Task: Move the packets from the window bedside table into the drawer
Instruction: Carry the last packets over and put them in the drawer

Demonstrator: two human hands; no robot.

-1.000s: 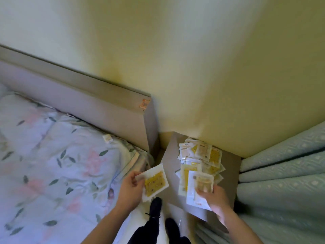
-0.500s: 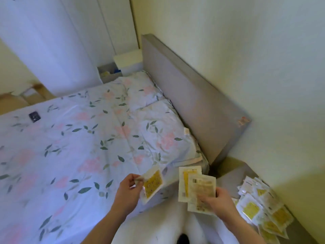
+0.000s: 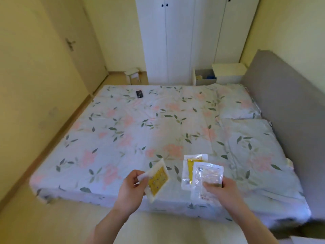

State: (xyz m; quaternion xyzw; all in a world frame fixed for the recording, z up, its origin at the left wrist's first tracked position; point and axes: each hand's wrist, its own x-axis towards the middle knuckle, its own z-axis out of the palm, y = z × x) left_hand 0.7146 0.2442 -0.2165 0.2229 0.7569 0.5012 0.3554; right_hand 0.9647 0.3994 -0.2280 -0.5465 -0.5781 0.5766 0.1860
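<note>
View swung from table to bed. Far drawer open, contents unclear. Left hand pinches packet; right hand grips two packets.

Yellowish walls, floral-sheeted bed, grey headboard, white wardrobe, perhaps a nightstand beside it.

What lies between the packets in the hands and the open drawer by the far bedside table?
In the head view, only the floral-covered bed lies between the packets and the open drawer.
</note>
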